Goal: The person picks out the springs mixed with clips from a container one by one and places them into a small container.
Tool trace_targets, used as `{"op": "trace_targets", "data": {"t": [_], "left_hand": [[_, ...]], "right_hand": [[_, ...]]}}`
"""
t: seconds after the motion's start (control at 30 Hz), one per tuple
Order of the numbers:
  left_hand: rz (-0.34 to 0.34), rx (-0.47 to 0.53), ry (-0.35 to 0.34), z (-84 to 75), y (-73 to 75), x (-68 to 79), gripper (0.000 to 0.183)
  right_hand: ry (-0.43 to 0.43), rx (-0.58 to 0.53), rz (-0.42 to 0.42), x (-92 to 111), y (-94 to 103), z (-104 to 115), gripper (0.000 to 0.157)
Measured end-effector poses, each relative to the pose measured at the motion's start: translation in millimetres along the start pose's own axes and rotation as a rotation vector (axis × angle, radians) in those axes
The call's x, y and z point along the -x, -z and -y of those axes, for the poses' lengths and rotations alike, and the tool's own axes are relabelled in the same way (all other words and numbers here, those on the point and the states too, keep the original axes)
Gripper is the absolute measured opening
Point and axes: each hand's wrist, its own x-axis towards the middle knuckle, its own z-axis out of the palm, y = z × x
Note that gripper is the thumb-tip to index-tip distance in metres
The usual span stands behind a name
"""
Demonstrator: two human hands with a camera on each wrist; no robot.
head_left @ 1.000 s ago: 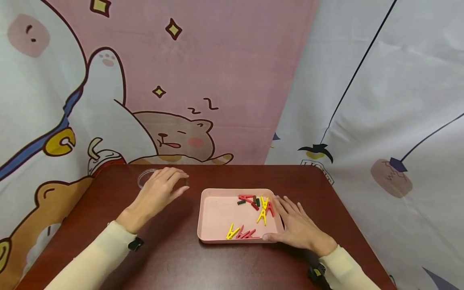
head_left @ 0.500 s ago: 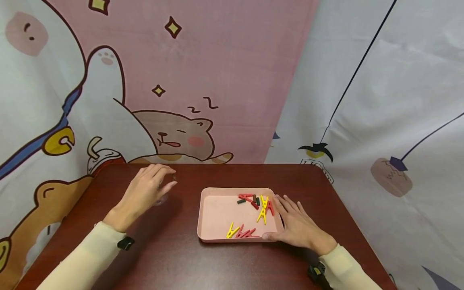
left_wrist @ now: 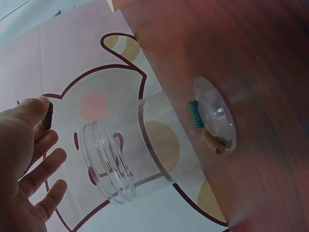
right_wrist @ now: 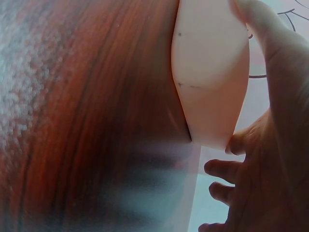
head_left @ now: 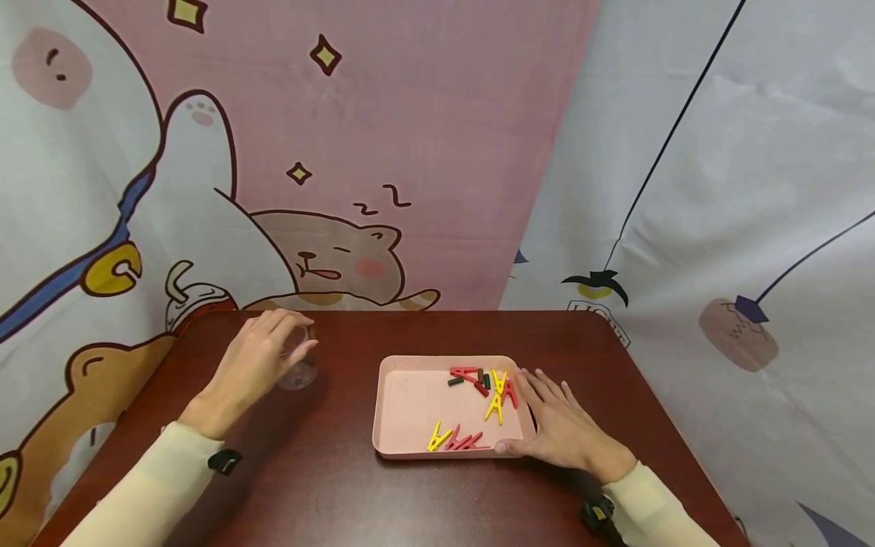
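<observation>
My left hand (head_left: 254, 363) pinches a small dark coil spring (left_wrist: 47, 116) between thumb and forefinger, its other fingers loosely bent. A clear, lidless jar (left_wrist: 108, 164) stands upright on the table beside this hand, partly hidden by it in the head view. At the jar's bottom lie a green spring (left_wrist: 194, 114) and a brown spring (left_wrist: 213, 141). My right hand (head_left: 563, 429) spreads over the right end of a pink tray (head_left: 410, 406), thumb on the near corner and forefinger on the far part of the rim.
In the tray lie yellow clothespins (head_left: 495, 408), red clothespins (head_left: 465, 441) and several small dark green, brown and red cylinders, too small to identify in the head view. The tray and jar are on a dark wooden table (head_left: 437, 501). Printed cloth (head_left: 444, 152) hangs behind the table.
My left hand has moved left with the spring, from over the table left of the tray to beside the jar's mouth. The right hand and tray have stayed put.
</observation>
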Motion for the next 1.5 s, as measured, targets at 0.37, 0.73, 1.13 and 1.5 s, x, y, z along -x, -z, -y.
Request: {"op": "trace_targets", "data": {"t": [0.37, 0.73, 1.13, 1.5], "left_hand": [[-0.007, 0.022, 0.034, 10.7, 7.6, 4.6, 0.04], [0.048, 0.078, 0.188, 14.0, 13.3, 10.2, 0.033], [0.022, 0.083, 0.23, 18.6, 11.7, 17.5, 0.033], [0.063, 0.081, 0.285, 18.7, 13.4, 19.4, 0.033]], "right_hand": [[-0.001, 0.003, -0.008, 0.7, -0.2, -1.1, 0.142], [-0.002, 0.004, -0.003, -0.2, 0.0, -1.1, 0.142], [0.008, 0.008, -0.005, -0.3, 0.9, -0.2, 0.141], [0.01, 0.006, -0.006, 0.8, -0.1, -1.9, 0.141]]}}
